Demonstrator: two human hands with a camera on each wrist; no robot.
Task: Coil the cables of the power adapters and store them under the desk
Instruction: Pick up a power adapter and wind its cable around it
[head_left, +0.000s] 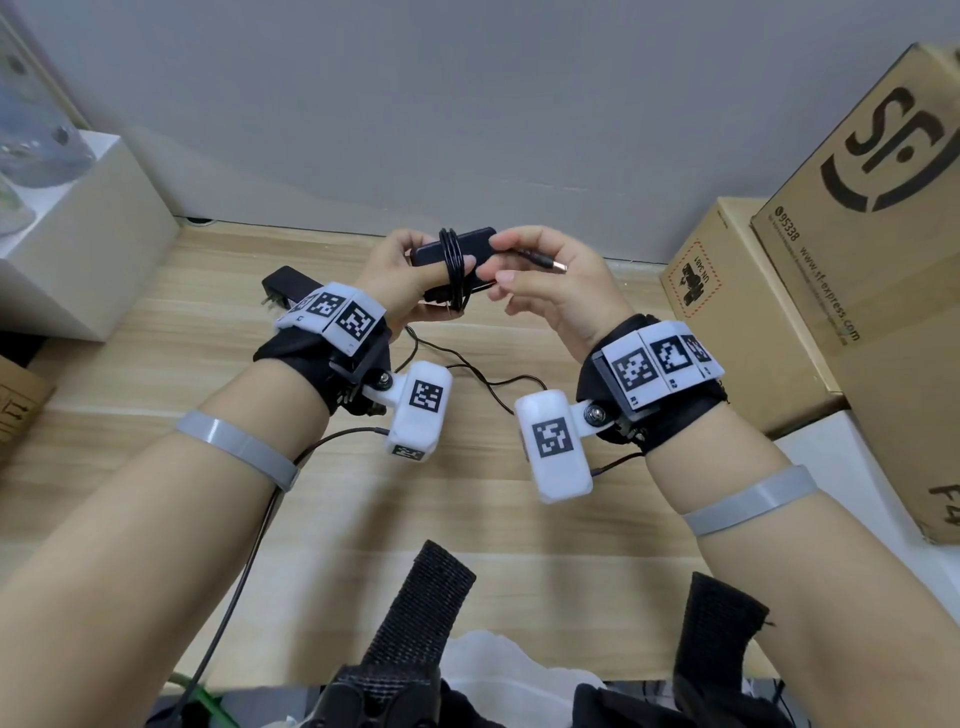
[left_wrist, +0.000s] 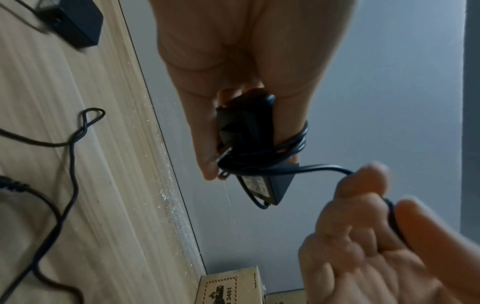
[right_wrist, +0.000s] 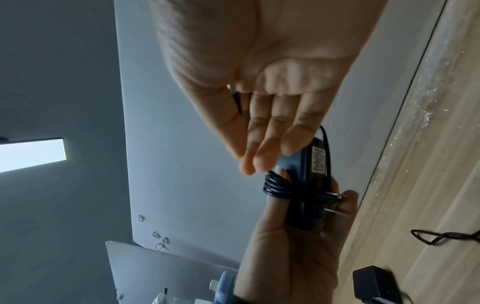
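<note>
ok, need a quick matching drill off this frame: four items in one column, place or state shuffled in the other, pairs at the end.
Items
1. held adapter
2. barrel plug
3. second adapter
4. SF box

Place or state
A. lying on the desk behind the left wrist
B. standing at the right of the desk
C. in the left hand, cable wound round it
D. sticking out past the right hand fingers, which pinch the cable

Pairs: 1-C, 2-D, 3-A, 4-B

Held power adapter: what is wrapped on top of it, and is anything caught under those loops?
Black cable loops round the held adapter and over the left hand's finger. The right hand pinches the free plug end. The adapter's far face is hidden.
</note>
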